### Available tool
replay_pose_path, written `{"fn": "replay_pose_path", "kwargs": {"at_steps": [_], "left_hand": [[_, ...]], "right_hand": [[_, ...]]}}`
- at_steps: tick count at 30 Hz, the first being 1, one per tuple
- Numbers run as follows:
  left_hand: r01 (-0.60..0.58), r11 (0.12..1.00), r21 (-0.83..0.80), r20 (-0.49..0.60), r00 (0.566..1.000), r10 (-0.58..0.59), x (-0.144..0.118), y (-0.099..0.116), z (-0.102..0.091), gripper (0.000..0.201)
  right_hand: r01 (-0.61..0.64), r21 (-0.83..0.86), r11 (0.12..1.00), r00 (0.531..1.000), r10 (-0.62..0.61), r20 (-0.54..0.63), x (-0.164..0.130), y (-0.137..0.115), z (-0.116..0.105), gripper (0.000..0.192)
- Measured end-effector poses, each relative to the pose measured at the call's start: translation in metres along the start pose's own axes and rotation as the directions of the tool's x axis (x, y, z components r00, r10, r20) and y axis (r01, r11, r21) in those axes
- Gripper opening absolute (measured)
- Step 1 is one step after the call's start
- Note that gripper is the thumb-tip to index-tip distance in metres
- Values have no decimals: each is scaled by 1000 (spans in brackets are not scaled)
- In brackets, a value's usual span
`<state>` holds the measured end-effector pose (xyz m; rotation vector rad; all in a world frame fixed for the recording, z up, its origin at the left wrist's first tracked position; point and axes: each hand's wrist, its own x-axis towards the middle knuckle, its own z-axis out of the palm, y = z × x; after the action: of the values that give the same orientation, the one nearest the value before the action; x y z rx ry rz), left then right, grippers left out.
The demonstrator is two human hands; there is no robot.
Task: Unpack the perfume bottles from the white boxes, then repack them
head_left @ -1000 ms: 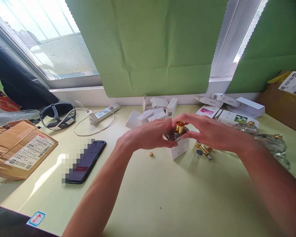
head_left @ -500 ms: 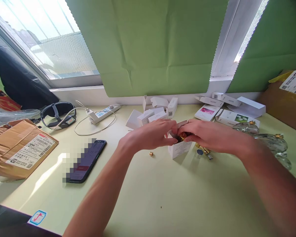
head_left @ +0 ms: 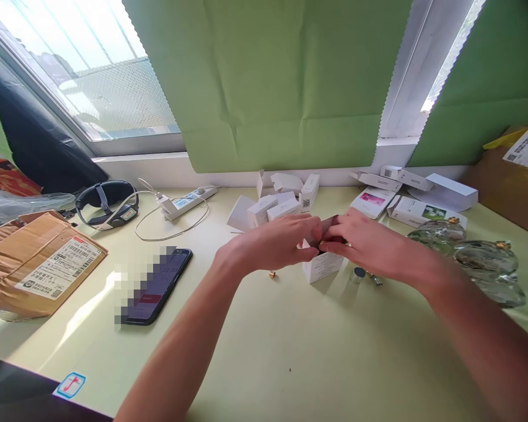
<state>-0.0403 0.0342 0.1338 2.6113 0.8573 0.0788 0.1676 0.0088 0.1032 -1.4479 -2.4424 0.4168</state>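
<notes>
Pale green worktop (head_left: pixel 290 351): phone (head_left: pixel 156 285) + cardboard parcel (head_left: pixel 35 266) left side, white boxes (head_left: pixel 281 202) at back edge, glass bottles (head_left: pixel 475 261) right.

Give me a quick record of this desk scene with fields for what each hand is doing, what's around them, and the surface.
left hand: left hand grips the top of the small white box, fingers at its flap
right hand: right hand presses on the same box top from the other side
near the box: tiny gold cap to its left, small metal cap to its right
left side: phone, cardboard parcel, power strip
right side: glass bottles
back: folded white boxes
surface: pale yellow table
</notes>
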Motion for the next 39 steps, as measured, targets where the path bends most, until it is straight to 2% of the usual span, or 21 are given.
{"fn": "replay_pose_path", "kwargs": {"at_steps": [3,5,7,9,12,14,16,19,23,29,34,39], "left_hand": [[-12,1000,15,5,1000,12,-1,2,-1,10],[-14,1000,16,21,1000,14,-2,2,-2,12],[-11,1000,14,39,999,11,-3,3,-3,16],[-23,999,28,56,998,22,-4,5,-2,19],[-61,996,65,86,995,55,-6,10,-1,22],[-78,994,78,96,993,71,-7,14,1,32],[-80,993,87,93,993,71,-9,17,2,42],[-66,992,104,93,994,56,-10,21,3,49],[-67,991,115,104,993,55,-10,24,3,47],[-25,993,116,88,996,15,-8,11,0,35],[-9,999,41,76,997,6,-7,-3,-4,45],[-32,999,-37,82,996,35,-6,-8,-7,48]], "right_hand": [[-157,9,987,986,158,-45,3,1,4,27],[-273,35,961,957,275,-86,3,2,4,36],[-342,97,935,936,348,-60,2,3,1,47],[-375,185,908,925,379,15,0,5,-3,62],[-394,336,855,917,340,211,-2,13,-9,72],[-407,420,811,900,279,334,-3,18,-10,64],[-417,482,771,888,232,398,-2,21,-9,57],[-439,530,726,876,214,432,-1,22,-9,56],[-457,534,711,863,208,461,0,21,-8,54],[-444,526,725,882,252,397,3,20,-3,58],[-436,548,714,868,173,466,-4,26,-19,72],[-445,538,716,856,163,491,-11,41,-32,70]]}}
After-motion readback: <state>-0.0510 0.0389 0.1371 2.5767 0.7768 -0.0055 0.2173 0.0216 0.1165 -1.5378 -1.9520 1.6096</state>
